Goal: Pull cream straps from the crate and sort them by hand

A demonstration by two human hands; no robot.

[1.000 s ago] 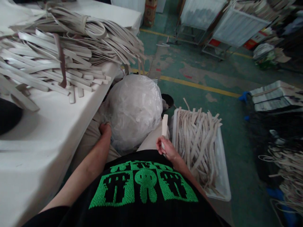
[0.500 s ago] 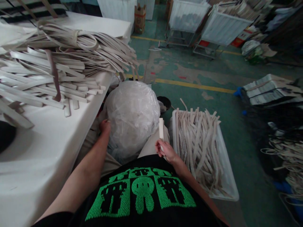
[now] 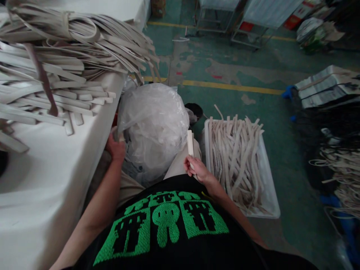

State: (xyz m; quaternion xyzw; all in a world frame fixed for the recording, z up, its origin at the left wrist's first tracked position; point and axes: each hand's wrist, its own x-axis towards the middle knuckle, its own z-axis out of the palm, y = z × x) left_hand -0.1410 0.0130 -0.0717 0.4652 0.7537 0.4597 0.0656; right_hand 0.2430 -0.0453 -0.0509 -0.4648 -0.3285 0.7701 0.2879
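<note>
My left hand (image 3: 115, 148) is low beside the table edge, with a fold of the clear plastic bag (image 3: 154, 127) between its thumb and fingers; part of the grip is hidden. The bag is large and round, bulging between my knees, its contents blurred by the plastic. My right hand (image 3: 196, 167) is closed around a pale flat strip (image 3: 190, 142), which stands up out of the fist above my thigh. Right of that hand, a white bin (image 3: 270, 187) holds many long beige strips (image 3: 239, 157).
On the left, a white-covered table (image 3: 56, 165) carries piled flat strips (image 3: 67, 71) and a tied bundle (image 3: 112, 37). A dark bucket (image 3: 194, 112) stands behind the bag. Wheeled carts (image 3: 216, 18) are at the back, and stacked bundles (image 3: 329, 88) lie at right.
My left hand has shifted slightly left toward the table, and a flap of the bag now stretches toward it. The view has tilted down. My right hand still holds the strip.
</note>
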